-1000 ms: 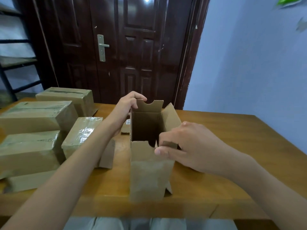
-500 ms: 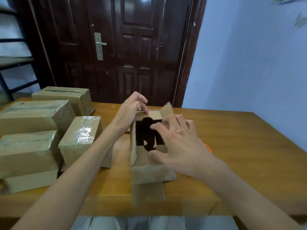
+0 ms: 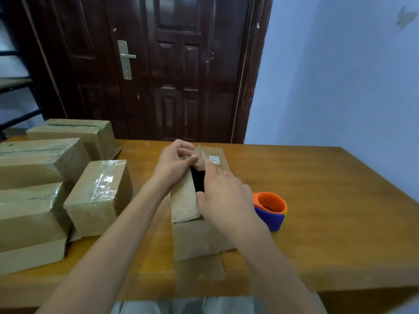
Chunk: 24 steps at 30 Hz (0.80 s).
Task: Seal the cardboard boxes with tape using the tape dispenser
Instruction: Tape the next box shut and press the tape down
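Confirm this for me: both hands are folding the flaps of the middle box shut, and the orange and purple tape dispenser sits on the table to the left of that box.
Wrong on one point: the head view shows the orange and purple tape dispenser on the table to the right of the box, not the left. The left hand and right hand are indeed on its flaps.

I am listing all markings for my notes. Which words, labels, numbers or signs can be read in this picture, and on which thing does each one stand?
No text can be read.
White sticker on the open cardboard box: some small dark print, too small and blurred to read.
Taped boxes: no print shows.
Orange and blue tape dispenser: no lettering shows.
Door handle plate: no readable mark.
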Motion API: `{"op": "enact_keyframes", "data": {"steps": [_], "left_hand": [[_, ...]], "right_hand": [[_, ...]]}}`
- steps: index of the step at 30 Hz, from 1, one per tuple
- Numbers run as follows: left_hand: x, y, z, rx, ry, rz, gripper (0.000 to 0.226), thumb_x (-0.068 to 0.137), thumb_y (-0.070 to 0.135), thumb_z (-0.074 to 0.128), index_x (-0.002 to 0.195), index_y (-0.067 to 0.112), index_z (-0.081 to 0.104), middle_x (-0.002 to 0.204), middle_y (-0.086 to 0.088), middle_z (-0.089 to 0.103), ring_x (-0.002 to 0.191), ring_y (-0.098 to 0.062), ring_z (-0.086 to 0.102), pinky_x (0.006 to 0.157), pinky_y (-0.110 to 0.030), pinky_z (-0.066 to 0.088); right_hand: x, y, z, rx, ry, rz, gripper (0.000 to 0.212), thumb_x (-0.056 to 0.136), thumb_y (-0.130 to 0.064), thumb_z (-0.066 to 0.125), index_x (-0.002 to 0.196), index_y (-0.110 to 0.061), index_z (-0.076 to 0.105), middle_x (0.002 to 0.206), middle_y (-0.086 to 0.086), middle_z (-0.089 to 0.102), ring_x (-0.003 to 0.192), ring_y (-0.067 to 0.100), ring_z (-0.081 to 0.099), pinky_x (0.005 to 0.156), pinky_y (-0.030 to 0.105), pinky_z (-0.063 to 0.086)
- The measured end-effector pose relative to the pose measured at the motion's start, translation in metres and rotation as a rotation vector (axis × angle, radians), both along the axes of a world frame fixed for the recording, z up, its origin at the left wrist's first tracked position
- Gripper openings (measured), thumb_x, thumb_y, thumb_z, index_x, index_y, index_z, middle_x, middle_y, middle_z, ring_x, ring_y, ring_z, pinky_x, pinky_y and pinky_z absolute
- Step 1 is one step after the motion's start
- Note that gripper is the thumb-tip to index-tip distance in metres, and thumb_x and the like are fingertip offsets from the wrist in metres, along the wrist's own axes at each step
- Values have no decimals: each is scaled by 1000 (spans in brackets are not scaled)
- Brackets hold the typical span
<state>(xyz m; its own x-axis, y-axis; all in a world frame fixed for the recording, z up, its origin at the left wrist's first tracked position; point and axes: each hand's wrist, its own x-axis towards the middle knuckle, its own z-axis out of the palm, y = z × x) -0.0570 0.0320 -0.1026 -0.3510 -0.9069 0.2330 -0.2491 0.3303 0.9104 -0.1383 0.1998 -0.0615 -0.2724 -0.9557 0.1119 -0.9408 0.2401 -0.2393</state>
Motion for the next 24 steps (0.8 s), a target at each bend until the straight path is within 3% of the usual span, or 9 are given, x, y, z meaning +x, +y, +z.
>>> {"op": "enact_keyframes", "data": {"steps": [4,8,10,13,16,18,20,22,24], "left_hand": [[0,-2,-3,47,84,-28,14,101,8,67,104,21,73,95,-2,70,84,-13,66,64,-14,53],[6,-8,-6,36,42,-116,25,107,5,55,112,23,72,108,-9,69,96,-15,66,78,-23,55],[9,-9,-7,31,24,-156,31,106,-1,53,117,21,71,114,-11,69,100,-15,64,84,-25,53],[14,-3,-4,29,69,-158,41,101,-5,55,125,27,66,123,-1,64,110,-8,60,91,-22,50],[24,24,-5,-59,58,109,41,96,5,65,126,33,59,130,6,54,121,-7,54,103,-25,48],[39,69,-14,-199,78,272,27,97,14,65,121,26,61,122,4,53,114,-7,56,99,-25,48],[53,118,-26,-291,65,290,14,101,28,59,113,24,65,117,7,54,110,-7,57,91,-23,49],[66,146,-38,-355,-11,249,22,101,43,58,109,25,69,121,15,53,114,-6,56,87,-23,49],[76,147,-37,-415,-121,189,34,95,58,62,105,27,71,124,20,52,111,-5,58,81,-23,52]], "right_hand": [[-6,-6,-13,64,-168,121,57,104,-23,47,156,-18,23,159,3,31,127,27,51,91,45,52],[-9,-9,-17,181,-301,103,49,108,-25,32,155,-10,37,169,13,16,152,36,25,121,57,30],[-7,-6,-19,173,-246,129,59,107,-40,28,163,-22,29,174,4,5,159,32,10,126,57,20],[-1,7,-21,143,-280,52,61,108,-57,30,164,-42,11,173,-18,-11,158,19,15,117,51,35],[3,13,-30,34,-253,33,61,107,-59,33,163,-43,13,172,-21,-7,156,15,17,110,48,43],[6,11,-29,20,-234,17,61,106,-60,33,162,-41,20,173,-18,-1,155,18,21,110,49,44],[12,6,-24,3,-183,31,48,107,-57,28,148,-38,43,166,-9,19,142,25,41,104,52,48],[13,-1,-15,-14,-112,109,39,110,-47,26,120,-31,59,146,-4,39,114,24,60,93,51,53],[3,-7,-8,-56,-11,190,42,111,-45,26,106,-27,64,129,-5,49,98,18,61,84,48,55]]}}
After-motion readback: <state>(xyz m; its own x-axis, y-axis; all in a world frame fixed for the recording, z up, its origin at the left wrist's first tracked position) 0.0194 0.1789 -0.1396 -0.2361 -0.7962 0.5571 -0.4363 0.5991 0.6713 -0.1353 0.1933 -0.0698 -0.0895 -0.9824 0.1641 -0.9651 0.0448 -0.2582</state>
